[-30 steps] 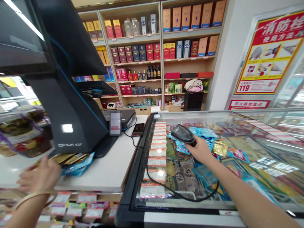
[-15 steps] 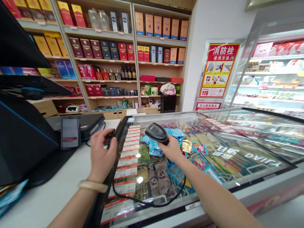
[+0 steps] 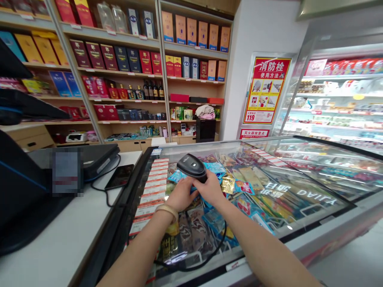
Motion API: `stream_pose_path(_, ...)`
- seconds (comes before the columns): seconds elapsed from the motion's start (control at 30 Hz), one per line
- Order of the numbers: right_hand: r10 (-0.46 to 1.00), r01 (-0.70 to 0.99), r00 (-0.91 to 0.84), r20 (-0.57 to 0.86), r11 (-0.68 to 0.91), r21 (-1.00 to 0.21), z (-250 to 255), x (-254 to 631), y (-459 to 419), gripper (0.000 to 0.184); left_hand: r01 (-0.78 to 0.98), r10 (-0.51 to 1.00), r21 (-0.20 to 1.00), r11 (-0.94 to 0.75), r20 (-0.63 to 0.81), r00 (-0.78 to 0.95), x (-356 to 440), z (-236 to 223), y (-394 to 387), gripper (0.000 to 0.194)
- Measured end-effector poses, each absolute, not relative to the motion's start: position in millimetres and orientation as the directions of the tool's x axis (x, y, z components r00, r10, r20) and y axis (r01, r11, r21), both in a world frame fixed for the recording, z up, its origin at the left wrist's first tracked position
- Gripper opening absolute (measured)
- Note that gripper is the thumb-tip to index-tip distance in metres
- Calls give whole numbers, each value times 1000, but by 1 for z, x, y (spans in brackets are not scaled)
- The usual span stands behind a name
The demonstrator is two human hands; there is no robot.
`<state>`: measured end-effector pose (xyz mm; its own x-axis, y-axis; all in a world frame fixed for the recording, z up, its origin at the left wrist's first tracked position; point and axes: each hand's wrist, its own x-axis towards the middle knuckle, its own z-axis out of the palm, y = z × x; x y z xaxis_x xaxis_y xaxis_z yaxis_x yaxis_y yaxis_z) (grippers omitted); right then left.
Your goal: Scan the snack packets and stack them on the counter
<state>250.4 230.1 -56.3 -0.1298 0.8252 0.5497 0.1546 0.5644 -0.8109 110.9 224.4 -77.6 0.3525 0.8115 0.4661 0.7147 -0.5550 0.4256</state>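
A black handheld barcode scanner (image 3: 191,166) is gripped by my right hand (image 3: 212,189), its head pointing up and left above the freezer's glass top. My left hand (image 3: 181,195) is right beside it, under the scanner, with its fingers bent inward near my right fingers. Its fingertips are partly hidden, so I cannot tell whether they touch the scanner or a packet. Small blue packets (image 3: 215,169) lie on the glass around the scanner, with a gold packet (image 3: 228,185) and a blue-red packet (image 3: 244,187) to the right. The scanner's black cable (image 3: 209,261) loops below my hands.
A black phone (image 3: 120,176) lies on the white counter (image 3: 98,215) at left, near a dark flat device (image 3: 101,159) and a payment stand (image 3: 66,171). Price labels (image 3: 155,179) line the freezer's left side. Shelves of boxes (image 3: 128,59) stand behind.
My left hand has moved right from beside the phone to the scanner, leaving the phone on the counter. My right hand still holds the scanner. The view has shifted slightly.
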Motion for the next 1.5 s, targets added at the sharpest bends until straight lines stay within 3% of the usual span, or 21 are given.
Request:
stream_pose_path(0.17, 829, 173, -118, 546, 559, -811, -56, 251, 229, 18, 829, 852, 299, -472, 397, 341, 108, -71, 211, 22)
stream_pose_path(0.27, 832, 195, -108, 545, 555, -809, -56, 251, 228, 19, 806, 854, 337, -487, 379, 357, 96, -65, 203, 29)
stream_pose_path(0.37, 824, 188, -116, 555, 567, -802, -56, 251, 228, 19, 719, 880, 520, -462, 370, 298, 78, -62, 198, 33)
stream_pose_path(0.47, 818, 187, -135, 559, 575, -797, -56, 251, 227, 22, 572, 937, 748, -336, 327, 123, 62, -63, 197, 25)
stream_pose_path(0.57, 818, 193, -142, 558, 575, -795, -57, 251, 228, 23, 324, 966, 928, -184, 232, -114, 51, -66, 196, 29)
stream_pose_path(0.63, 814, 197, -152, 560, 580, -790, -58, 251, 228, 23, 116, 957, 986, -123, 149, -249, 47, -67, 194, 34)
stream_pose_path(0.73, 805, 214, -186, 563, 592, -777, -58, 251, 227, 24, -86, 924, 992, -93, 53, -378, 41, -64, 190, 36)
stream_pose_path(1.07, 803, 367, -300, 514, 595, -715, -60, 248, 218, 26, -293, 859, 934, -205, 28, -511, 36, -48, 184, 41)
stream_pose_path(1.5, 794, 389, -311, 522, 608, -692, -58, 248, 215, 24, -270, 898, 952, -147, 14, -441, 43, -43, 180, 52)
